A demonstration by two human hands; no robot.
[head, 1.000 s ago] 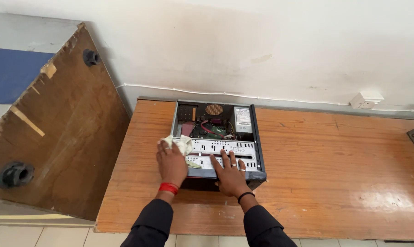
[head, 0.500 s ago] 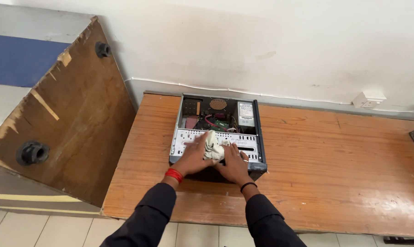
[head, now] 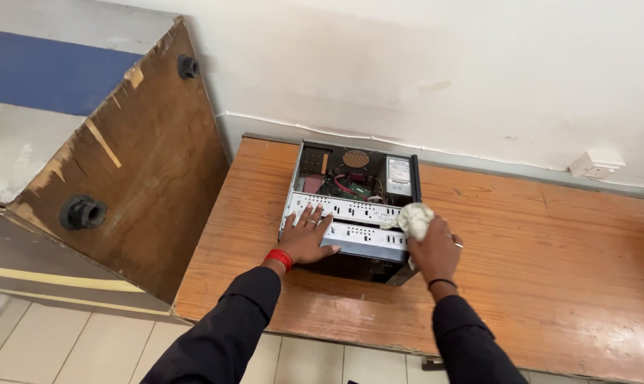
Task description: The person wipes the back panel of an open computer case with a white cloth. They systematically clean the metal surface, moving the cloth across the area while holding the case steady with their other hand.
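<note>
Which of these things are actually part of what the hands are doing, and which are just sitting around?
In use:
- open computer case, lying on the wooden table
- left hand, flat on the case's metal drive bays
- right hand, holding a pale crumpled cloth at the case's right edge

Just sitting around:
- overturned wooden board with black feet
- white wall socket

Pale rectangular label (head: 398,176), seemingly inside case (head: 350,245)

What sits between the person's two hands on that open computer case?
In the head view, only the pale perforated metal drive bays of the open computer case span between the left hand and right hand.
</note>
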